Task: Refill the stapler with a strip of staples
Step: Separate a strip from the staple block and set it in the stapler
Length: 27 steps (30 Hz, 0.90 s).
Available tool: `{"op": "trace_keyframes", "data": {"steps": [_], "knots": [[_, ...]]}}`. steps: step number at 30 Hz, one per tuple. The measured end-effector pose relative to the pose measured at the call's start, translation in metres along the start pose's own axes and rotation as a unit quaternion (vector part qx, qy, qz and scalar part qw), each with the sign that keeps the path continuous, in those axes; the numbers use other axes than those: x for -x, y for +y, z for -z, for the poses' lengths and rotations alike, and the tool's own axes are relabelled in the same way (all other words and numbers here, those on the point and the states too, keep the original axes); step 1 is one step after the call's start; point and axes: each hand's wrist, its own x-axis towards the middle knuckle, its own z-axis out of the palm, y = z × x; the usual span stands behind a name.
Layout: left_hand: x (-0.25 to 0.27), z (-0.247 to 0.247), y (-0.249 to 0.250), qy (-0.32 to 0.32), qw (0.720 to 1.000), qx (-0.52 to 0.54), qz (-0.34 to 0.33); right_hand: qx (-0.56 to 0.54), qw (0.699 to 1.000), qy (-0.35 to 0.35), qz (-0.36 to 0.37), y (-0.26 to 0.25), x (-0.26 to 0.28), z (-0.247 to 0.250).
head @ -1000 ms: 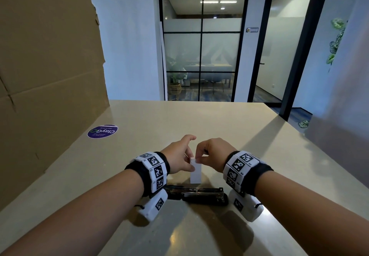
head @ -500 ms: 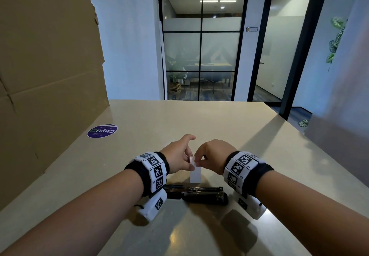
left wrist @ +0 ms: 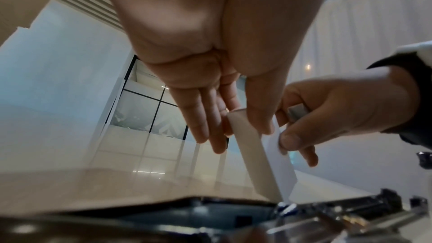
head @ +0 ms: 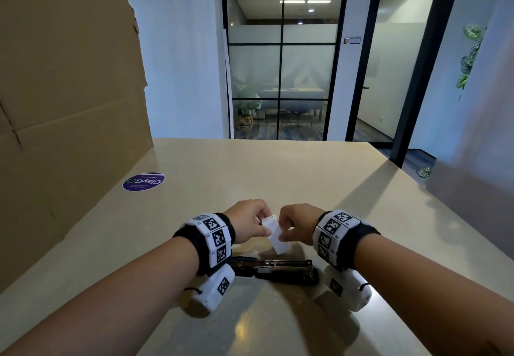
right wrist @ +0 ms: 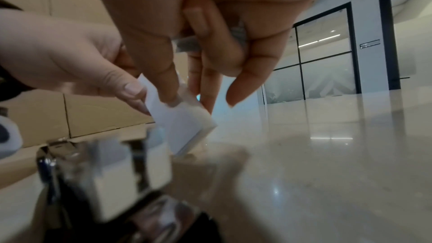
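Note:
A small white staple box (head: 275, 234) hangs tilted above the table, held between both hands. My left hand (head: 261, 225) pinches its upper end with thumb and fingers (left wrist: 259, 117). My right hand (head: 286, 230) pinches the box's side (right wrist: 184, 123) with thumb and forefinger. A silver staple strip (right wrist: 187, 42) is tucked under the right hand's curled fingers and also shows as the strip (left wrist: 297, 112) in the left wrist view. The black stapler (head: 275, 268) lies opened flat on the table just below the hands, its metal magazine (left wrist: 339, 212) exposed.
A tall cardboard sheet (head: 69, 105) stands along the table's left side. A round purple sticker (head: 143, 182) lies on the beige table (head: 278, 175) near it. Glass doors are beyond the far edge.
The box, which hung upright, now tilts with its lower end to the right. My left forefinger, stretched out before, has curled down onto the box. The stapler has not moved.

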Motion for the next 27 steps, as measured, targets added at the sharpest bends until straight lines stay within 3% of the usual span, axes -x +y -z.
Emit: {"op": "trace_keyframes", "data": {"steps": [6, 19, 27], "knots": [[0.001, 0.001, -0.007, -0.019, 0.999, -0.031, 0.011, -0.015, 1.000, 0.021, 0.011, 0.003, -0.001, 0.000], [0.045, 0.019, -0.019, -0.184, 0.967, -0.159, 0.070, 0.047, 0.998, -0.028, -0.005, 0.001, -0.004, -0.004], [0.052, 0.012, -0.019, -0.183, 0.965, -0.179, 0.052, -0.031, 0.999, 0.022, -0.016, 0.004, 0.009, -0.003]]}}
